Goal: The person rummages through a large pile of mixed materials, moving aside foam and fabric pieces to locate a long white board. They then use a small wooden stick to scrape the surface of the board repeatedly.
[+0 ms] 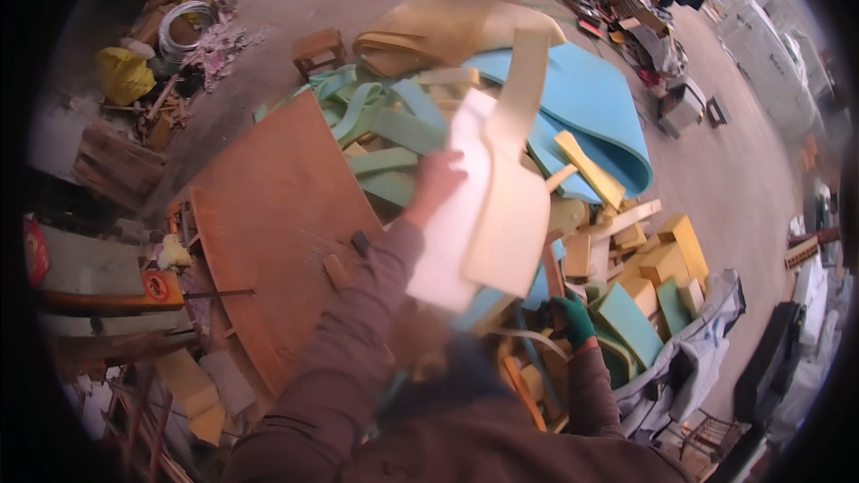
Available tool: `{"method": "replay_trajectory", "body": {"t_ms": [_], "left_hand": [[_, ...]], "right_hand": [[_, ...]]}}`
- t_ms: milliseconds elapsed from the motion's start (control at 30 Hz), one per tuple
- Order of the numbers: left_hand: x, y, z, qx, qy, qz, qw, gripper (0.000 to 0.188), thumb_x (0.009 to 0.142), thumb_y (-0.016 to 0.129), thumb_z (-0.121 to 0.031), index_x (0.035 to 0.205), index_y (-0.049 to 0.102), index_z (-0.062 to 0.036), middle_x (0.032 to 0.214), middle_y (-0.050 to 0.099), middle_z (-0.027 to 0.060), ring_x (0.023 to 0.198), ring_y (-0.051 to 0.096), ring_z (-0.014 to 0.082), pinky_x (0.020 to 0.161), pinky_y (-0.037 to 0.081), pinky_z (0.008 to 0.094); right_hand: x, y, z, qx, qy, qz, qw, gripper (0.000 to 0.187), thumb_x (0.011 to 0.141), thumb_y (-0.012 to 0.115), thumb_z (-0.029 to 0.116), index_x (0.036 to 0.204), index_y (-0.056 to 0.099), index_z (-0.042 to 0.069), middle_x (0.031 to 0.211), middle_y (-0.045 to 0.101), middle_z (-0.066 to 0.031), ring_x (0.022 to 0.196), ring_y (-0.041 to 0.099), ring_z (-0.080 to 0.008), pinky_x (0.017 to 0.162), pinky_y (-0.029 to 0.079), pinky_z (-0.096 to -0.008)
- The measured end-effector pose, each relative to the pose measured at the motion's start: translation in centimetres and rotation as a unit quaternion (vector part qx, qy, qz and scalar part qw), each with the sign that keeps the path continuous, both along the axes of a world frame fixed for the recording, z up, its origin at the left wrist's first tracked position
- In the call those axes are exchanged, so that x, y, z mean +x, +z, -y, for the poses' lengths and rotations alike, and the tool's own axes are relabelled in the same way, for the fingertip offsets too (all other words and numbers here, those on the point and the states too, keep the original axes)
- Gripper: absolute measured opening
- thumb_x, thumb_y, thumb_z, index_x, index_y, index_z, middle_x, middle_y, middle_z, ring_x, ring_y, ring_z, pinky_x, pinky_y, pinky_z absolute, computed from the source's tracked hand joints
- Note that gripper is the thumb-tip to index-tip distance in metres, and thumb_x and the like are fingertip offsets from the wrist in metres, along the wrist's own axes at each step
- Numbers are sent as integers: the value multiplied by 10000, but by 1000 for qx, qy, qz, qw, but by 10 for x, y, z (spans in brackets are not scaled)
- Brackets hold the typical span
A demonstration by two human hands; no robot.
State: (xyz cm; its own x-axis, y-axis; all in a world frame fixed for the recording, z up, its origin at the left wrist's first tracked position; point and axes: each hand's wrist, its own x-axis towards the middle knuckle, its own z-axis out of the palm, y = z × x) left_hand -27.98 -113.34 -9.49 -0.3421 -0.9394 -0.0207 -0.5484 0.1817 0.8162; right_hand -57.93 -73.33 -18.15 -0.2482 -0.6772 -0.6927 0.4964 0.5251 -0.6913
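Note:
My left hand (438, 181), bare, grips the left edge of a white foam sheet (443, 246), its fingers bent over the top face. Against the sheet's right side lies a cream foam piece (512, 224) with a long narrow strip rising from it. Lower and to the right is my right hand (574, 320) in a green glove, its fingers curled. A narrow reddish-brown piece (553, 270) runs up from beside that hand; whether it is held cannot be made out. Green foam strips (403, 130) and a folded blue foam sheet (591, 98) lie beyond.
A large brown board (282, 215) leans at left. Yellow foam blocks (664, 261) and a grey-white cloth bag (693, 367) are at right. A small wooden stool (318, 52) stands beyond the board. Scrap piles (626, 9) lie on the concrete floor (716, 161).

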Motion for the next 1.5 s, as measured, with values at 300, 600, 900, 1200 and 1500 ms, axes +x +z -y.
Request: {"method": "replay_trajectory", "body": {"t_ms": [300, 600, 900, 1200, 1500], "left_hand": [[25, 130, 21, -173, -50, 115, 977, 389, 909, 712, -52, 1279, 802, -132, 1181, 687, 147, 1134, 675, 363, 972, 561, 459], [-5, 118, -41, -217, -20, 228, 949, 272, 992, 616, -112, 1185, 807, -135, 1274, 649, 121, 1207, 595, 360, 1028, 498, 510], [58, 181, -49, -331, 29, 129, 934, 418, 927, 657, 13, 1283, 806, -151, 1229, 652, 136, 1115, 648, 346, 980, 553, 438], [187, 314, -161, -166, 143, -233, 947, 385, 963, 653, 50, 1318, 761, -51, 1344, 626, 43, 1155, 623, 151, 981, 534, 300], [249, 324, -325, -131, 209, -183, 952, 262, 866, 734, 35, 1105, 825, -21, 1302, 669, 118, 1137, 666, 231, 935, 546, 335]], "right_hand": [[-41, 60, -14, 62, -51, -296, 952, 198, 1005, 644, 176, 1164, 593, 69, 857, 693, -86, 612, 681, -212, 498, 543, -346], [55, 200, 106, -205, 2, -174, 963, 497, 1099, 605, 191, 1563, 479, 65, 1069, 727, -95, 629, 638, -133, 512, 498, -274], [30, 115, 109, 14, -63, -206, 976, 458, 1030, 637, 201, 1442, 493, 64, 997, 687, -104, 526, 623, -170, 417, 477, -304], [168, 71, 189, -181, 190, -505, 822, 491, 1001, 753, 289, 1448, 675, 102, 1172, 756, -260, 1065, 733, -444, 887, 576, -532], [352, 25, 222, -312, 411, -523, 679, 393, 1055, 674, 302, 1364, 675, 58, 1238, 719, -206, 1107, 703, -392, 948, 571, -504]]}}
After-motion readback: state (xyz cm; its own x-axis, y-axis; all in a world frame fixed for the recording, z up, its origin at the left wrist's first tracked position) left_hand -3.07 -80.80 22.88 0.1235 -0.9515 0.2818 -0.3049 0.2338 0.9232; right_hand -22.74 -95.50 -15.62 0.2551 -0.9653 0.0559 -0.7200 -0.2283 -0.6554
